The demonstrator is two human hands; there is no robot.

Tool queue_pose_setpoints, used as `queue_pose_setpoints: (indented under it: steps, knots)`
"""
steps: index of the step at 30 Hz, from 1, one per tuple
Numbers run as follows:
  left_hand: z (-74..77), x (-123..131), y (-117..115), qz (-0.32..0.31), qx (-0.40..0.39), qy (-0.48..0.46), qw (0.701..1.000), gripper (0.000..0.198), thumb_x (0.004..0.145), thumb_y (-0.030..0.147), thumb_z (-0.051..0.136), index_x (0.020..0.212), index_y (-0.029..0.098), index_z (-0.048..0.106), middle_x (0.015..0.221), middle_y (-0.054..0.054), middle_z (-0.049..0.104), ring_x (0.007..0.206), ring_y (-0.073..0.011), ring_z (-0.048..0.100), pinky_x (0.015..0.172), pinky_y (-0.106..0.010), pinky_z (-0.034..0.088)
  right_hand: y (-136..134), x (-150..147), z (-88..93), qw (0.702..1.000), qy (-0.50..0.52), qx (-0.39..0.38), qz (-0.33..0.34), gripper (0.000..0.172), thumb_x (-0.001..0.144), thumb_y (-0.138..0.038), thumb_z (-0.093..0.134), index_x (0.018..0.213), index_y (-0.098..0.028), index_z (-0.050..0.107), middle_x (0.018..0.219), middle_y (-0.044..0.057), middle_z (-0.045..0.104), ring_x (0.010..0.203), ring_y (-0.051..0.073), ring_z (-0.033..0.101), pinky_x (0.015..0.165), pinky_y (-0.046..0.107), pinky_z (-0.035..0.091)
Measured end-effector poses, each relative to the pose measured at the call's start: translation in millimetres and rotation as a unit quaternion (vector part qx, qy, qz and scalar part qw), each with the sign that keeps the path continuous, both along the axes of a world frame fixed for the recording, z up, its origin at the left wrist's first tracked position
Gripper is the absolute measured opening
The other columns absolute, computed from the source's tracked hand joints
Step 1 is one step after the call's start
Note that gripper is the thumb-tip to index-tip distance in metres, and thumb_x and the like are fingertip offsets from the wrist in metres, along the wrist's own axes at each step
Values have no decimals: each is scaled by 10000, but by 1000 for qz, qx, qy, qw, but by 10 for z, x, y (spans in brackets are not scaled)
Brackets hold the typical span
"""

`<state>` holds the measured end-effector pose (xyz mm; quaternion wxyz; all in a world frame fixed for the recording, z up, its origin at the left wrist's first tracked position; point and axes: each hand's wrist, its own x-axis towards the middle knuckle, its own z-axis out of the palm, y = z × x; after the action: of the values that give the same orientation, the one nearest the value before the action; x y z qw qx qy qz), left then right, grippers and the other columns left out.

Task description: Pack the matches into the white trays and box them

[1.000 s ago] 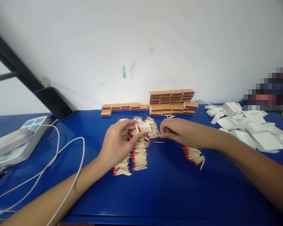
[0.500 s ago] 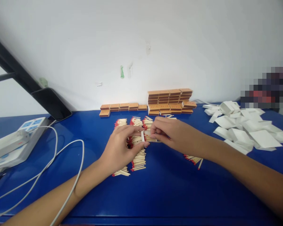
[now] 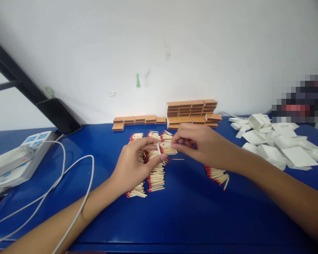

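Between finger and thumb, my left hand [image 3: 137,160] grips the left end of a small white tray [image 3: 170,152] with red-headed matches inside. My right hand [image 3: 198,143] is at the tray's right end, its thumb and index finger closed on the ends of the matches. Rows of loose matches [image 3: 156,180] lie below and left of the tray, partly hidden by my left hand. One single match [image 3: 177,159] lies just below the tray. Another fan of matches [image 3: 217,175] is under my right wrist.
Orange matchboxes [image 3: 190,107] stand stacked along the wall. White paper trays [image 3: 278,141] are heaped at the right. A black phone [image 3: 58,116], a power strip [image 3: 16,158] and looping white cables [image 3: 92,173] are at the left, on the blue table [image 3: 175,218].
The tray has tipped so that its inside shows more, with matches in it. My right hand has moved slightly up and right, uncovering a single match and more of the right-hand fan.
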<state>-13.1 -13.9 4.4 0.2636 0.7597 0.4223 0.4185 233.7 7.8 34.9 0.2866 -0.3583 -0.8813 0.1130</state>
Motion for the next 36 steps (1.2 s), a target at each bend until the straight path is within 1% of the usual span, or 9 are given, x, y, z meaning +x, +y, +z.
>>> queue_pose_setpoints:
  steps: [5,11,16,23,26,29,31,34,36]
  knots:
    - [7,12,-9,-4,3,0,1000,335,865,327,867,1159,242,731,1052,-28,829,977,-212,802,890,-311,640,1,-19,-27,1000,-3,-10,5,204,1040,-315,584,890,-206,670,832,17,635,719,146,573,677,289,417]
    - [10,15,-22,-1,13,2,1000,329,860,337,870,1140,237,730,1038,-31,827,957,-215,803,861,-308,643,-33,-36,-43,1000,2,-9,-3,241,1031,-418,627,916,-217,695,830,8,637,733,149,580,695,294,420]
    - [-11,5,-16,-19,3,6,1000,354,872,364,861,1177,243,726,1048,-34,831,978,-235,807,846,-325,646,-9,-16,-74,1000,-8,-9,5,184,1030,-325,615,903,-210,681,863,19,649,757,152,595,704,293,426]
    - [2,10,-23,-35,-24,-1,999,365,884,386,845,1201,251,723,1076,-32,834,1014,-247,809,803,-323,657,-11,-60,-91,1000,-4,2,14,235,1077,-357,531,955,-208,666,949,53,646,794,172,594,708,304,434]
    - [5,12,-15,-18,-14,3,1000,349,885,386,841,1184,248,726,1073,-39,833,1001,-251,809,827,-342,657,-18,-56,-58,1000,1,10,12,251,1074,-379,525,965,-210,676,966,64,657,788,178,592,708,315,434]
    - [16,6,3,16,6,10,1000,309,894,381,830,1148,237,729,1069,-43,831,1029,-251,802,898,-360,645,12,-4,-32,999,7,22,-25,247,1062,-382,535,951,-212,675,882,52,659,761,183,579,702,320,416]
    - [25,-3,19,36,17,11,999,285,901,375,820,1125,227,725,1080,-45,827,1026,-243,801,921,-361,639,55,48,-48,999,-37,0,-35,241,1044,-361,558,894,-212,673,812,38,649,735,181,568,688,320,395]
    - [26,-19,45,59,32,16,998,289,895,386,822,1108,218,721,1095,-55,822,1003,-242,802,911,-367,639,129,110,-122,990,-128,-67,4,192,998,-284,601,840,-210,683,783,27,649,714,174,556,672,314,374]
    - [21,-26,55,63,33,20,997,295,898,395,819,1112,218,721,1099,-58,820,1010,-245,799,908,-371,638,166,125,-181,984,-150,-97,20,145,970,-232,610,855,-208,695,806,24,660,720,170,557,676,307,377]
